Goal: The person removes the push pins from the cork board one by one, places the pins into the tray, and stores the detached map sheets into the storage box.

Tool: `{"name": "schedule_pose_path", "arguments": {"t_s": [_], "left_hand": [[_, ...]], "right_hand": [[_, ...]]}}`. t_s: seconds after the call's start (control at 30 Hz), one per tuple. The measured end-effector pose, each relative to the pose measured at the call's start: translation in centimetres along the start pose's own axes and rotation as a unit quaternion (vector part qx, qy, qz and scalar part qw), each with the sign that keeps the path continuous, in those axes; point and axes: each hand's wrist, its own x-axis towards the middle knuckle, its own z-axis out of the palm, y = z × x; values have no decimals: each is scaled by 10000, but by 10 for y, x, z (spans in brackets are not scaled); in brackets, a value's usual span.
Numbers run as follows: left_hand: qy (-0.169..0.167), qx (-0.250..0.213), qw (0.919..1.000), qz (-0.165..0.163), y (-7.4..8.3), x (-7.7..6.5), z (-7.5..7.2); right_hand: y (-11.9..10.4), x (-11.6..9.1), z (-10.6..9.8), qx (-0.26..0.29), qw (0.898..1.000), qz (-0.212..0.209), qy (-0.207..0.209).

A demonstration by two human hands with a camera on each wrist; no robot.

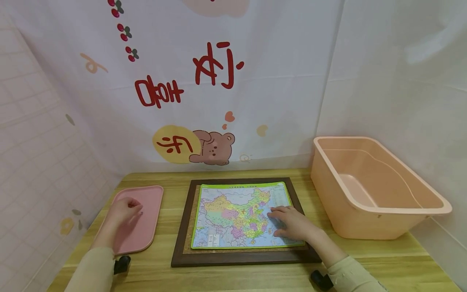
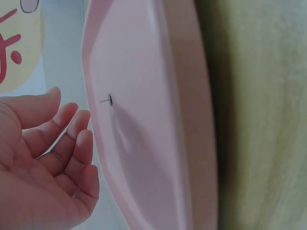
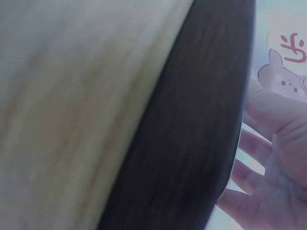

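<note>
My left hand (image 1: 125, 209) hovers above the pink tray (image 1: 155, 215), its fingers loosely bent with nothing between them. On the tray, just beyond the fingertips, stands a thumbtack (image 2: 110, 100), its point sticking up from a small dark head. A map of China (image 1: 233, 219) with a green border lies on a cork board with a dark wooden frame (image 1: 237, 258). The fingers of my right hand (image 1: 294, 224) are spread over the map's right side. In the right wrist view, the frame (image 3: 192, 110) partly hides that hand's fingertips.
A deep peach-coloured plastic tub (image 1: 350, 194) stands to the right of the board. Behind the wooden table (image 1: 166, 227) hangs a white printed cloth (image 1: 277, 101). Black straps (image 1: 122, 264) show at both wrists.
</note>
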Motion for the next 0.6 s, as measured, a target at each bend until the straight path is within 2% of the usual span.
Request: {"name": "schedule_pose_path", "arguments": {"t_s": [0.4,0.6], "left_hand": [[45,-97,9998,167,13,-12,3],[221,-133,9990,353,20,-18,8]], "right_hand": [[4,1,-1,12,9998,-145,127],[10,1,-3,171,9992,-222,291]]}}
